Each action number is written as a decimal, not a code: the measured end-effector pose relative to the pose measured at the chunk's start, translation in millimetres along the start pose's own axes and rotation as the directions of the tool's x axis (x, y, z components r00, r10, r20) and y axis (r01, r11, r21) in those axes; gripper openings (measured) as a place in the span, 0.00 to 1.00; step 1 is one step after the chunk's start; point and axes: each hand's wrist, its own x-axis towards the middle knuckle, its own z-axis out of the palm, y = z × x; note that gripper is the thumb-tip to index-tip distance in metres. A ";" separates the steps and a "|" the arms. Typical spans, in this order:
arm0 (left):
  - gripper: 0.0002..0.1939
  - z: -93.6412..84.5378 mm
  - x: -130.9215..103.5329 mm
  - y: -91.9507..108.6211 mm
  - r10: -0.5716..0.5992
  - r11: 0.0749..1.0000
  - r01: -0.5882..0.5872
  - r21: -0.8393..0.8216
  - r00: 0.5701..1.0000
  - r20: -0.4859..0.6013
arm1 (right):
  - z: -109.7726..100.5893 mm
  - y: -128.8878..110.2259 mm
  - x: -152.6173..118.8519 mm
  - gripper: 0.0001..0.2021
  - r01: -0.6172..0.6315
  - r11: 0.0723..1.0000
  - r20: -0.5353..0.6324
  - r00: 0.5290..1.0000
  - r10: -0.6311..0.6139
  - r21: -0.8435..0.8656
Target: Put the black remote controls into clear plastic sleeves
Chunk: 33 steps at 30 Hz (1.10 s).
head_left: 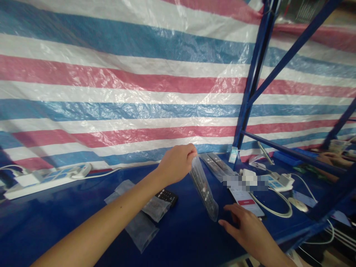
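Note:
My left hand (pixel 179 163) pinches the top end of a clear plastic bag with a black remote control (pixel 204 189) inside, which hangs tilted above the blue table. Just right of the bag's lower end is my right hand (pixel 243 226), its thumb and fingers apart, holding nothing. Under my left forearm lie translucent bags (pixel 141 231) and a black remote (pixel 168 196), partly covered by a bag. Two more bagged remotes (pixel 217 165) lie side by side behind the held one.
A phone (pixel 247 202) with its screen lit, a white cable (pixel 283 213) and a power strip (pixel 278 181) are on the right. Another power strip (pixel 47 180) sits at the left. Blue metal posts (pixel 253 78) rise before a striped sheet. Another person's hands (pixel 335 161) show at far right.

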 end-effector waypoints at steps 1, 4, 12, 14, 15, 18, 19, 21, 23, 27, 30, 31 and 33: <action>0.09 -4.9 0.5 3.5 0.009 1.000 -0.009 0.008 1.000 -0.008 | -0.2 -2.5 0.9 0.16 -0.013 1.000 0.018 1.000 0.013 -0.005; 0.09 -19.3 1.5 12.0 0.048 0.998 -0.046 0.036 0.998 -0.046 | -1.4 -12.0 5.4 0.19 -0.030 1.000 0.069 0.997 0.029 0.006; 0.07 -70.3 1.1 12.3 0.082 0.996 -0.071 0.054 0.970 -0.228 | -2.2 -28.8 22.9 0.14 0.048 0.996 0.121 0.991 -0.056 0.073; 0.06 -88.8 -2.9 -4.1 0.001 1.000 0.007 0.023 0.945 -0.328 | -1.9 -28.9 26.3 0.13 0.040 0.998 0.134 0.990 -0.047 0.054; 0.06 -96.8 -6.9 -16.2 -0.057 0.998 0.056 -0.015 0.922 -0.384 | -1.9 -28.8 28.0 0.13 0.029 0.999 0.138 0.990 -0.034 0.037; 0.11 -105.8 -27.9 -64.5 -0.295 0.951 0.208 -0.228 0.829 -0.475 | -2.5 -29.8 35.2 0.12 -0.003 0.999 0.102 0.995 0.006 -0.035; 0.13 -102.1 -37.6 -82.4 -0.389 0.911 0.274 -0.309 0.821 -0.418 | -2.8 -31.2 38.8 0.12 -0.011 0.998 0.087 0.996 0.017 -0.063; 0.17 -85.2 -58.8 -116.5 -0.559 0.788 0.401 -0.468 0.785 -0.268 | -3.5 -36.4 47.9 0.12 -0.023 0.993 0.075 0.997 0.032 -0.117; 0.21 -60.5 -79.4 -144.7 -0.656 0.695 0.526 -0.491 0.744 -0.131 | -3.4 -44.8 59.4 0.12 -0.030 0.986 0.090 0.995 0.046 -0.166; 0.20 -18.0 -107.5 -177.8 -0.650 0.690 0.601 -0.404 0.760 0.021 | 4.0 -68.6 82.8 0.13 -0.012 0.975 0.135 0.990 0.044 -0.224; 0.15 -6.2 -116.4 -188.8 -0.591 0.783 0.585 -0.210 0.806 0.041 | 15.7 -86.0 94.2 0.16 0.037 0.974 0.149 0.989 -0.003 -0.224; 0.13 -4.9 -118.5 -191.3 -0.584 0.800 0.583 -0.138 0.811 0.042 | 19.2 -90.3 96.6 0.16 0.064 0.975 0.157 0.987 -0.031 -0.214; 0.13 -3.5 -123.6 -195.4 -0.592 0.806 0.593 0.003 0.805 0.029 | 23.0 -94.6 99.9 0.18 0.122 0.977 0.171 0.981 -0.092 -0.177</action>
